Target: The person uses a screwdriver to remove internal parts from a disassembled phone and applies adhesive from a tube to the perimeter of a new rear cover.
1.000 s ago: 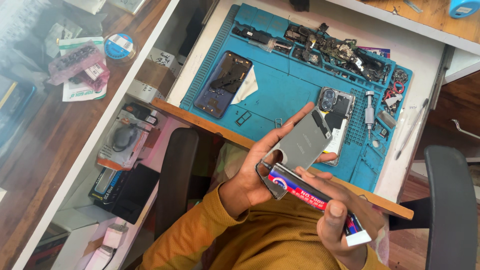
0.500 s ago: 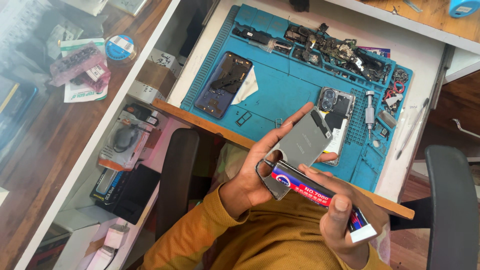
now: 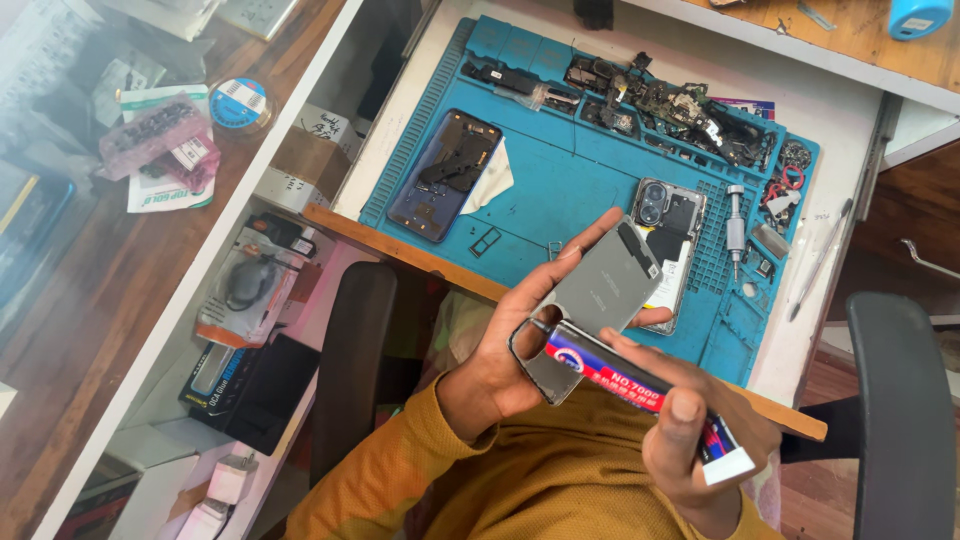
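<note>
My left hand [image 3: 520, 340] holds a grey phone back cover [image 3: 590, 300] above my lap, its inner side turned up. My right hand [image 3: 700, 430] grips a blue-and-red glue tube [image 3: 630, 375], and the tube's tip rests against the cover's lower left edge. Both sleeves are mustard yellow. On the blue repair mat [image 3: 560, 190] lie an opened phone body [image 3: 668, 245] with its camera module showing and a dark phone screen [image 3: 445, 175] with a white cloth beside it.
A heap of small phone parts [image 3: 670, 110] fills the mat's far side. A screwdriver [image 3: 735, 225] lies on the mat's right. Black chair arms [image 3: 895, 400] flank me. Packaged items [image 3: 240, 290] sit on the shelf at left, beside a wooden surface with packets.
The glue tube's tip has slid a little along the cover's lower edge. My left hand keeps the cover nearly still.
</note>
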